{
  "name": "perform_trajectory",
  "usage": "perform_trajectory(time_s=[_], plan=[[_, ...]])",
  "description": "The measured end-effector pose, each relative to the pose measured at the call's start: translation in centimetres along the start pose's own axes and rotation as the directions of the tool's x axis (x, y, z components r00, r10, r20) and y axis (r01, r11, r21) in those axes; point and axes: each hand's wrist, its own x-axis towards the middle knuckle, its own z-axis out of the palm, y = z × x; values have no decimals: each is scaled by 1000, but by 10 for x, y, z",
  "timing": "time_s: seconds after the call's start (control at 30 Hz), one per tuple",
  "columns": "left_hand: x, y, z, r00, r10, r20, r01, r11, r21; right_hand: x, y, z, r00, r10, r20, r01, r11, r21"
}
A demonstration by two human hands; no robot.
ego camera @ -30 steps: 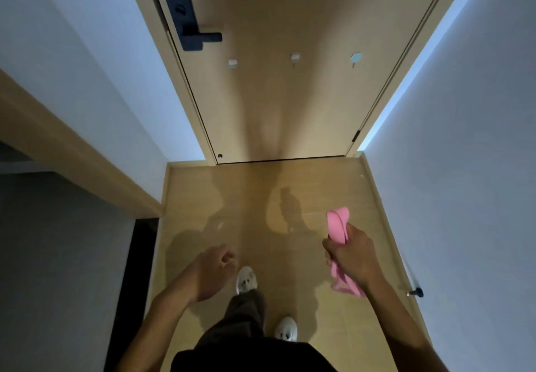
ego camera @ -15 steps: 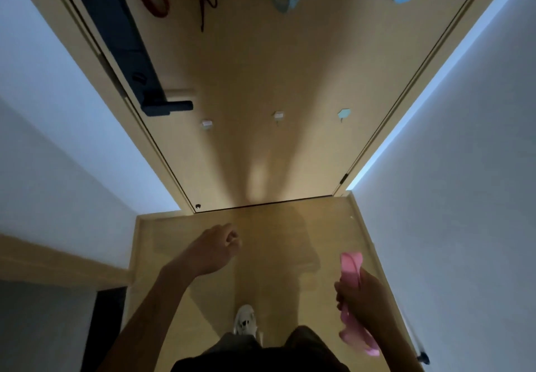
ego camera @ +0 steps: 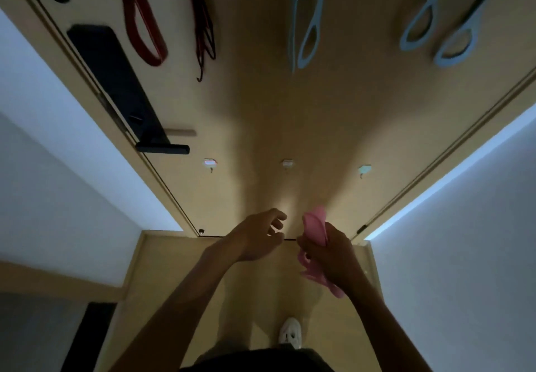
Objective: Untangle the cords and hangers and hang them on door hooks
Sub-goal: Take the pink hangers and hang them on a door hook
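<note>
My right hand point(ego camera: 333, 251) grips a pink folded band point(ego camera: 314, 226), its loose end hanging below the fist. My left hand point(ego camera: 258, 236) is open just left of it, fingers spread toward the band without touching it. Ahead stands the wooden door point(ego camera: 275, 116). Three small hooks sit low on it: a left hook point(ego camera: 210, 163), a middle hook point(ego camera: 288, 163) and a right hook point(ego camera: 364, 169), all bare. Higher up hang a red band point(ego camera: 145, 23), a dark red cord point(ego camera: 204, 32), a pale blue loop point(ego camera: 309, 38) and two more blue loops point(ego camera: 435, 35).
A black lock plate with a lever handle point(ego camera: 136, 110) is on the door's left side. White walls close in at the left point(ego camera: 43, 168) and right point(ego camera: 464, 241). My white shoe point(ego camera: 291, 332) rests on the wooden floor point(ego camera: 179, 270).
The view has tilted up and I am closer to the door. Both hands have risen and come together; the pink band now sits in front of the door's lower part.
</note>
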Motion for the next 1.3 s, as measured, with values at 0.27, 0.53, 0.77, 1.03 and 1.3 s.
perform_trajectory(time_s=[0.27, 0.53, 0.77, 1.03, 1.3], plan=[[35, 8, -22, 998, 39, -54, -49, 980, -194, 62, -58, 0, 948, -236, 212, 220, 971, 98], [44, -7, -71, 993, 8, -121, -35, 975, -221, 101, -96, 23, 929, -285, 235, 262, 957, 123], [50, -37, -108, 995, -49, -88, 30, 979, -200, 125, -119, 48, 912, -301, 279, 295, 953, 67], [54, -71, -139, 963, -169, -210, 127, 972, -199, 137, -130, 66, 928, -295, 226, 296, 955, 31], [56, -82, -157, 974, -75, -212, 29, 976, -214, 133, -142, 87, 914, -257, 315, 262, 965, 27]])
